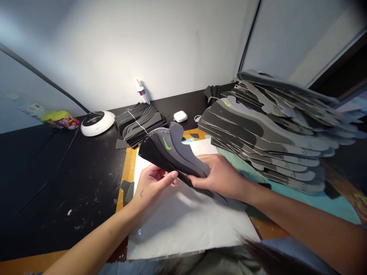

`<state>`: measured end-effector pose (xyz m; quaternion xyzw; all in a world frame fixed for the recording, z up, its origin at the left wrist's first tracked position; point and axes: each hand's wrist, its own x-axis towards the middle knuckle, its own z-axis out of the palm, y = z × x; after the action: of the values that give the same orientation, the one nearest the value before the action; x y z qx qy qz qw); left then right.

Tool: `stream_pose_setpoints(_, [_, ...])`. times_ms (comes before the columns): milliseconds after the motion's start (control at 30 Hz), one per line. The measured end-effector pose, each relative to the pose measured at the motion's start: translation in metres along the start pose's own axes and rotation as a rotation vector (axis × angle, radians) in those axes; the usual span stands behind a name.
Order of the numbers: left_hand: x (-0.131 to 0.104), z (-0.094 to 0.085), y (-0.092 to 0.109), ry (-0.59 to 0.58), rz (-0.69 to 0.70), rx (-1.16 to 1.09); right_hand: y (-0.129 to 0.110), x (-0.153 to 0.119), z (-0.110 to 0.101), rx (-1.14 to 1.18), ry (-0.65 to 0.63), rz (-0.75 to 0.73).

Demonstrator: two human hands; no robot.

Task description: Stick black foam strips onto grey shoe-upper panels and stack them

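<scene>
A layered grey and black shoe upper piece (172, 149) with a green swoosh is held tilted above white paper (183, 225). My right hand (218, 173) is closed round its right part, thumb on the near edge. Under the black lower edge is my left hand (157, 181), with curled fingers partly hidden behind the piece and the thumb at the edge. Just behind the held piece lies a bundle of dark cut pieces (140, 122) tied with white string. A large stack of similar grey and black uppers (258, 133) rests at the right.
A white lamp base (98, 123) stands at the left, beside a yellow and red package (61, 119). Glue bottle (142, 91) and white earphone case (180, 116) are at the back. Small dark scraps (129, 191) lie by the paper's left edge.
</scene>
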<state>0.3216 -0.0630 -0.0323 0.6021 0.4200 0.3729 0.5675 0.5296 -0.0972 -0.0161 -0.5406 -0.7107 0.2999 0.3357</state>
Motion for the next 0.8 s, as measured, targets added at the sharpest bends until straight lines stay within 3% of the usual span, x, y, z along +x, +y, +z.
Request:
stream_pose_setpoints(167, [0.0017,-0.0001,-0.0033,-0.029,-0.02,0.018,-0.0006,-0.0015,0.002,0.043,0.001,-0.009])
stream_pose_setpoints(333, [0.0041,-0.0039,-0.0088,-0.065,0.027,0.016,0.003,-0.0023,0.0031,0.031,0.057,-0.156])
stream_pose_setpoints(500, [0.0044,-0.0059,-0.0078,-0.053,0.065,0.011,0.0059,-0.0039,-0.0004,0.076,0.003,-0.233])
stream_pose_setpoints(800, [0.0021,-0.0037,-0.0039,-0.009,-0.036,0.144,0.0025,-0.0027,0.0019,0.089,0.001,-0.042])
